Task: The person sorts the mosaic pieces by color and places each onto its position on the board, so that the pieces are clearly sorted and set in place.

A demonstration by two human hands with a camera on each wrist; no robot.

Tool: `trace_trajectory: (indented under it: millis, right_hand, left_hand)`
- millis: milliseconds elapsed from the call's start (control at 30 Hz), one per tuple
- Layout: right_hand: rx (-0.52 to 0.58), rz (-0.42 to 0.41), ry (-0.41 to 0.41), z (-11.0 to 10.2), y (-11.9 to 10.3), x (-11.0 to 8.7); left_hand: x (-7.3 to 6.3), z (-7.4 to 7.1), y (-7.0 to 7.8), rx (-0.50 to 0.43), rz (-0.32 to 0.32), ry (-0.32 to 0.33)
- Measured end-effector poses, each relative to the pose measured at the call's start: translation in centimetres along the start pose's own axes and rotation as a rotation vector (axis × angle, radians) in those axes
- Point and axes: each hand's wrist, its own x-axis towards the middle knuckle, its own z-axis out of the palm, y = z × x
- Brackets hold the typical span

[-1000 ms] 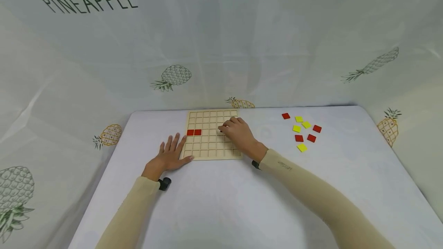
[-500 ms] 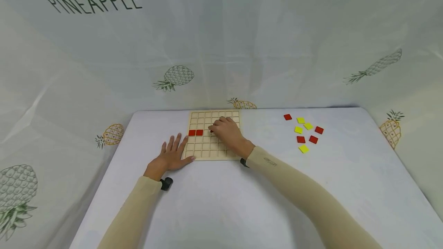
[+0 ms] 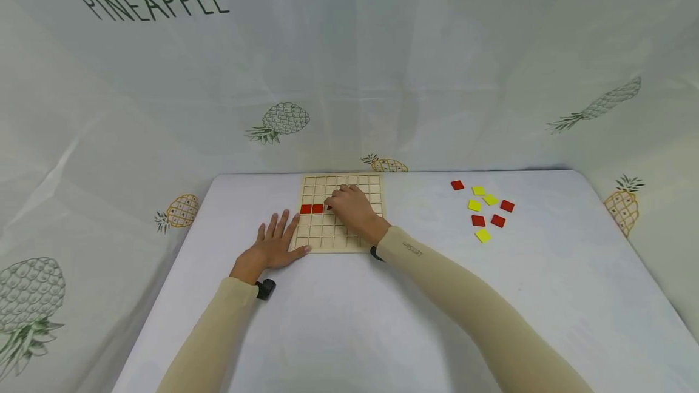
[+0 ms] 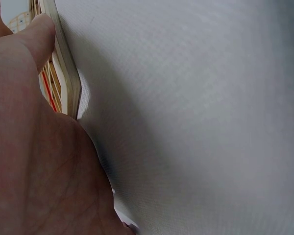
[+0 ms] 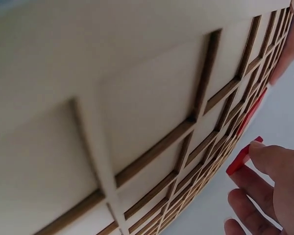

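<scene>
I have the small red square tile (image 5: 242, 157) pinched between thumb and fingertip of my right grip (image 3: 354, 208), closed only as far as the tile needs. The tile is tilted, apparently just above the pale wooden gridded board (image 3: 327, 239), which lies at the tabletop's (image 3: 327, 326) far edge, left of that edge's middle. Over the last second my right grip has come leftward across the board, so the tile is now near the pair of red square tiles (image 3: 306, 209) seated side by side at the board's left edge. I judge it close to lining up with their row, though not yet set down. My left grip (image 3: 271, 248) is spread flat, holding nothing, against the board's near left corner. Toward the tabletop's far right corner lie four loose yellow square tiles (image 3: 474, 205) and four loose red ones (image 3: 498, 221).
</scene>
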Motion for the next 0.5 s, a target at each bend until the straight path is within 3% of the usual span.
trace_trajectory:
  millis: [500]
  right_hand:
    - [-0.008, 0.034, -0.091, 0.6, -0.6, 1.4]
  left_hand:
    - [0.2, 0.1, 0.0, 0.015, -0.008, -0.006]
